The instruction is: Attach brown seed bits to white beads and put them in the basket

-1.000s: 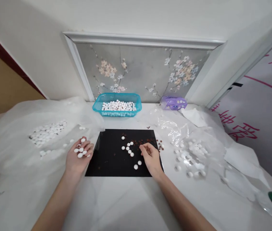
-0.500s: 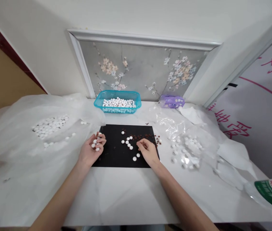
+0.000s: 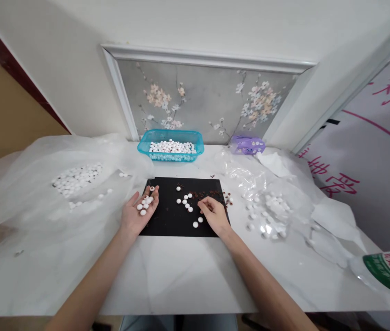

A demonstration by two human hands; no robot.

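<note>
My left hand (image 3: 138, 212), palm up and slightly cupped, carries several small white round pieces (image 3: 145, 202) over the left part of a black mat (image 3: 167, 220). One piece near its fingertips shows a dark reddish spot. Over the mat's right side, my right hand (image 3: 215, 215) has thumb and forefinger pinched together; whatever is between them is too small to make out. Just left of those fingertips, several loose white pieces (image 3: 185, 202) lie on the mat. Small reddish-brown bits (image 3: 211, 193) are scattered beyond the right hand and past the mat's right edge.
Behind the mat stands a blue plastic basket (image 3: 143, 146) filled with white pieces. Clear plastic bags with more pieces (image 3: 77, 179) spread on the left and right (image 3: 277, 204). A purple packet (image 3: 248, 145) is at the back; a green-labelled bottle (image 3: 387, 273) lies at right.
My left hand has opened out, its fingers uncurled, so the white pieces in its palm show more fully. My right hand keeps its pinch in nearly the same spot.
</note>
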